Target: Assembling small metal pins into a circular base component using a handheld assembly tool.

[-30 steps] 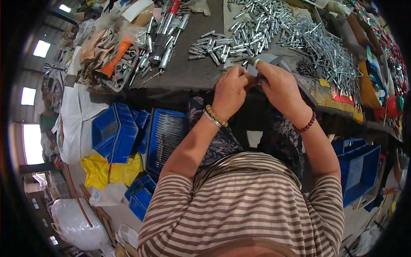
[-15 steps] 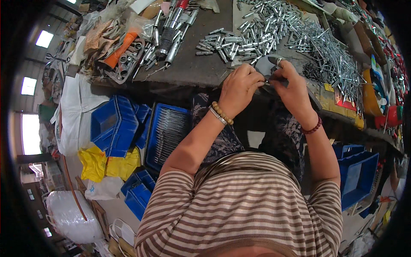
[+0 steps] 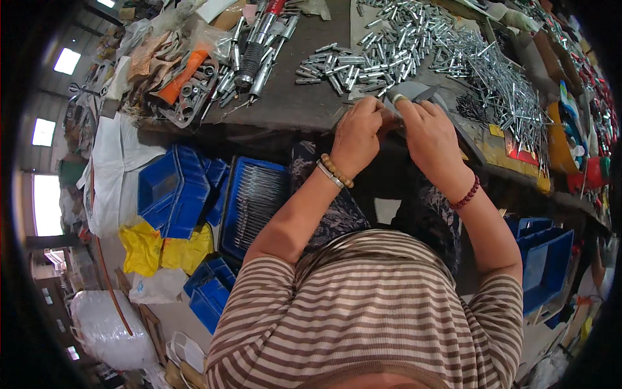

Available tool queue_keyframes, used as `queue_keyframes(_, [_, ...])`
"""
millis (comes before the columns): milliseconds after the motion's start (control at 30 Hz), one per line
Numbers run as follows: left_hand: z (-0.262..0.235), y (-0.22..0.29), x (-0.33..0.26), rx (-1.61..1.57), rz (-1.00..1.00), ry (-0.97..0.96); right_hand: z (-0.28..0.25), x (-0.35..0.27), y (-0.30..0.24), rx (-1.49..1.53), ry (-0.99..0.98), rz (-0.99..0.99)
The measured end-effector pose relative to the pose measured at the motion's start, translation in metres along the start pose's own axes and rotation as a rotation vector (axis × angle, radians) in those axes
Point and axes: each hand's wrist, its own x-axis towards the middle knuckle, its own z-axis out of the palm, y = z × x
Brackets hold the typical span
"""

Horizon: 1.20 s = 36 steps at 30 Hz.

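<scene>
My left hand (image 3: 357, 139) is at the front edge of the bench, its fingers curled and pressed together around something too small and hidden to name. Close beside it is my right hand (image 3: 433, 141), back turned up, fingers bent toward the left fingertips; a pale band circles one finger. What the right fingers grip is hidden. Just beyond both hands lies a grey rounded plate (image 3: 440, 98), partly covered by the right hand. Behind it spreads a heap of short silver metal tubes (image 3: 395, 55). To its right is a pile of long thin metal rods (image 3: 499, 81).
On the bench's left are an orange-handled tool (image 3: 184, 78), a spring-bodied tool (image 3: 249, 65) and scraps. Small dark parts (image 3: 474, 107) lie by the rods. Below left, a blue tray (image 3: 256, 204) holds metal rods, near blue bins (image 3: 172, 191). Another blue bin (image 3: 545, 266) stands right.
My right hand has moved left and forward, turning its back upward over the grey plate. My left hand has shifted slightly, its fingers still curled.
</scene>
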Motion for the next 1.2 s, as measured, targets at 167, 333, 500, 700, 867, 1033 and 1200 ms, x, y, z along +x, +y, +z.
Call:
queue_keyframes(167, [-0.001,0.003,-0.002,0.008,-0.015,0.003,-0.006,0.013,-0.003,-0.017,-0.103,0.006])
queue_keyframes(333, [0.006,-0.008,-0.001,0.022,0.034,0.032,-0.007,-0.008,0.014,0.087,-0.090,0.042])
queue_keyframes(500, [-0.001,0.001,0.000,-0.025,0.058,0.015,-0.036,-0.033,0.040,-0.229,-0.029,0.285])
queue_keyframes(700, [0.003,-0.004,-0.001,-0.012,0.089,0.050,-0.040,-0.049,0.035,0.104,0.052,0.450])
queue_keyframes(867, [-0.001,-0.002,-0.001,-0.019,0.069,0.020,-0.057,-0.043,0.009,0.198,0.031,0.314])
queue_keyframes(1033, [0.002,-0.003,-0.001,-0.031,0.071,0.026,-0.053,-0.052,0.004,0.057,-0.132,0.239])
queue_keyframes(1200, [-0.001,-0.002,-0.003,-0.034,0.048,0.021,-0.056,-0.046,0.004,0.176,0.045,0.318])
